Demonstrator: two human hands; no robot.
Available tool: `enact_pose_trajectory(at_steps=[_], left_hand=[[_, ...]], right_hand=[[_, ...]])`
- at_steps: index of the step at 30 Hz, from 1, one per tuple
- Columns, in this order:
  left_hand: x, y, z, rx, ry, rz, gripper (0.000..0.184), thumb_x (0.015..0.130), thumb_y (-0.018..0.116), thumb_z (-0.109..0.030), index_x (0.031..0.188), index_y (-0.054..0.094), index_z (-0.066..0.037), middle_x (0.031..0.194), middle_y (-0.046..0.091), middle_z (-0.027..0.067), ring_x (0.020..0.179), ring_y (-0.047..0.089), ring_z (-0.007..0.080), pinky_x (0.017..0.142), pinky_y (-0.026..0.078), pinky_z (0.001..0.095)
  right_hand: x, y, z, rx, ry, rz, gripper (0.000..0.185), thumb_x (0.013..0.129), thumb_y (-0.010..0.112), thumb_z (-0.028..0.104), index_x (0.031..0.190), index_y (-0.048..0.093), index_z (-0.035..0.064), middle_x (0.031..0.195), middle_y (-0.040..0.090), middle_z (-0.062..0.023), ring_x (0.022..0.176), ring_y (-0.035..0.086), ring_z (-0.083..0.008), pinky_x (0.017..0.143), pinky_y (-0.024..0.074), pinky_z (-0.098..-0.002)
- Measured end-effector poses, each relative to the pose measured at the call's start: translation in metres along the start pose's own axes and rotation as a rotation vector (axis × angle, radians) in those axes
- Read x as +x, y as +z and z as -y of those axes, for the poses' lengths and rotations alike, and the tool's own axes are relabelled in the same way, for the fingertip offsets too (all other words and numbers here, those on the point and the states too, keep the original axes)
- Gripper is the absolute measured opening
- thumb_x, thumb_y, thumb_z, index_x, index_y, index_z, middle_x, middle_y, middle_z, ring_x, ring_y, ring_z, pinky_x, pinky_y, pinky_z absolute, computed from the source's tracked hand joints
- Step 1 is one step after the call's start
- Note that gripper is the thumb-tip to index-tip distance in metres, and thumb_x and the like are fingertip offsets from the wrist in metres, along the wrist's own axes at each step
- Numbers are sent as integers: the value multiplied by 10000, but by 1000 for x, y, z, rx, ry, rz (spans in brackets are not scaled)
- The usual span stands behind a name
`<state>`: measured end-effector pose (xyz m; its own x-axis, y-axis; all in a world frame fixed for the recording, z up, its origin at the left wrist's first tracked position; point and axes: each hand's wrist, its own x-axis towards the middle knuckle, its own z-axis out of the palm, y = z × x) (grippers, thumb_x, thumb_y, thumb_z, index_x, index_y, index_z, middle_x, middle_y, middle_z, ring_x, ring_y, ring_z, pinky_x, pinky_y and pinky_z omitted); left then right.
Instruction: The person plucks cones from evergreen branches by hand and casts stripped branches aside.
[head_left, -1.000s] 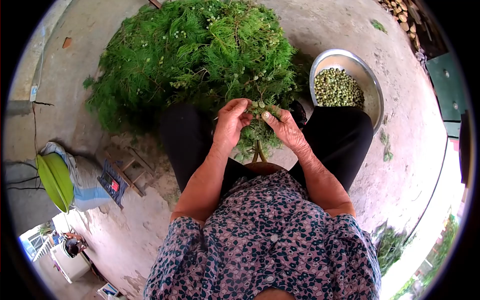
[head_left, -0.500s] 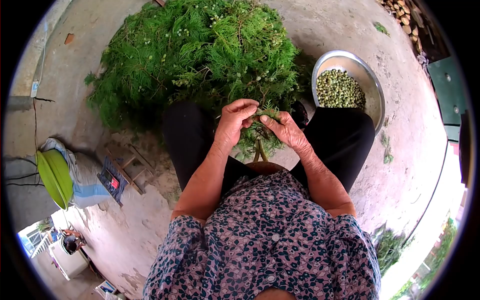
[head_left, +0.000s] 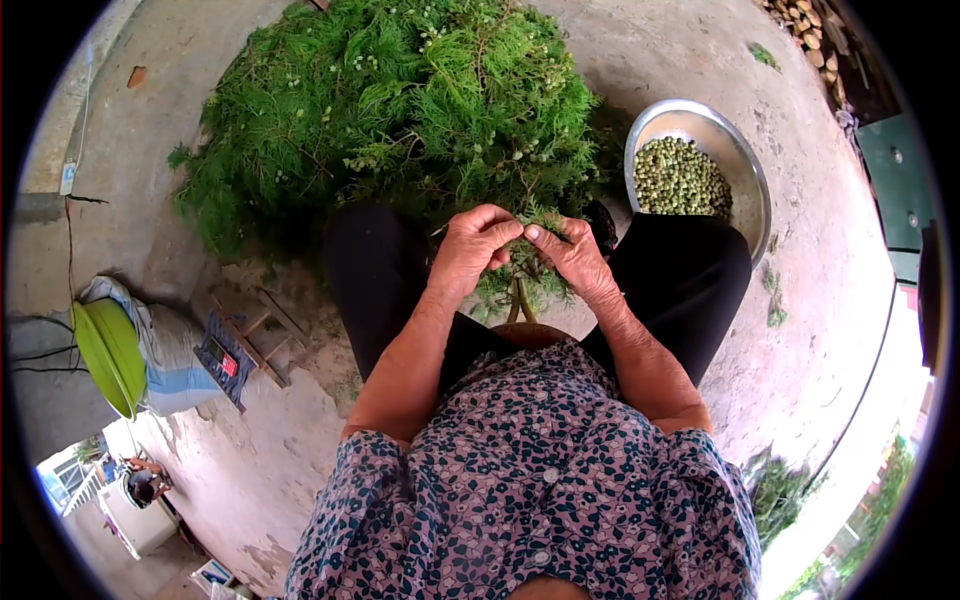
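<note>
Both hands meet over my lap, between my knees. My right hand (head_left: 574, 258) is closed around a green conifer sprig (head_left: 526, 266), whose feathery leaves show above and below the fingers. My left hand (head_left: 474, 248) has thumb and forefinger pinched together, close to the right thumb tip; what sits in that pinch is too small to make out. Just ahead lies a large heap of green conifer branches (head_left: 400, 120) dotted with small pale cones. By my right knee stands a metal basin (head_left: 748, 190) holding many small green cones (head_left: 682, 178).
To the left are a small wooden stool (head_left: 262, 330), a lime-green tub (head_left: 108, 358) and a grey-blue sack (head_left: 172, 365). Stacked firewood (head_left: 808, 38) and a green cabinet (head_left: 893, 170) stand at the far right. Loose sprigs (head_left: 774, 295) lie on the concrete floor.
My left fingertips have lowered slightly and now pinch nearer the right thumb. The right hand has shifted a little downward. The heap and basin look the same.
</note>
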<state>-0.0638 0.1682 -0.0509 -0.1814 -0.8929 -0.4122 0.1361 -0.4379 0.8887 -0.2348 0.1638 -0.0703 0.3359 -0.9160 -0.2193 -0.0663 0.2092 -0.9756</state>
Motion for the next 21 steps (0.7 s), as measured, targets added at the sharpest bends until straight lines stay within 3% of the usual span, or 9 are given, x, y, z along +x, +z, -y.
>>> enact_pose_trajectory(at_steps=[9,13,21], left_hand=[[6,5,19,-486,-117,7,132,826,603,-166,823,554,-43,648,492,16,481,473,117,402,338,234],[9,2,28,-759,-211,118,114,818,605,-177,832,564,-71,670,536,37,509,494,145,436,365,256],[5,7,19,-649,-110,-42,97,832,585,-162,819,563,-69,783,547,21,612,508,139,483,414,250]], right_hand=[[0,2,-6,437,107,-16,132,801,641,157,815,623,27,553,489,48,446,341,-24,402,264,-196],[0,2,-6,500,117,-32,115,797,643,137,828,624,28,565,504,39,456,369,-36,416,299,-195],[-1,2,6,302,100,-17,163,796,647,175,857,633,25,563,499,41,460,379,-33,421,307,-193]])
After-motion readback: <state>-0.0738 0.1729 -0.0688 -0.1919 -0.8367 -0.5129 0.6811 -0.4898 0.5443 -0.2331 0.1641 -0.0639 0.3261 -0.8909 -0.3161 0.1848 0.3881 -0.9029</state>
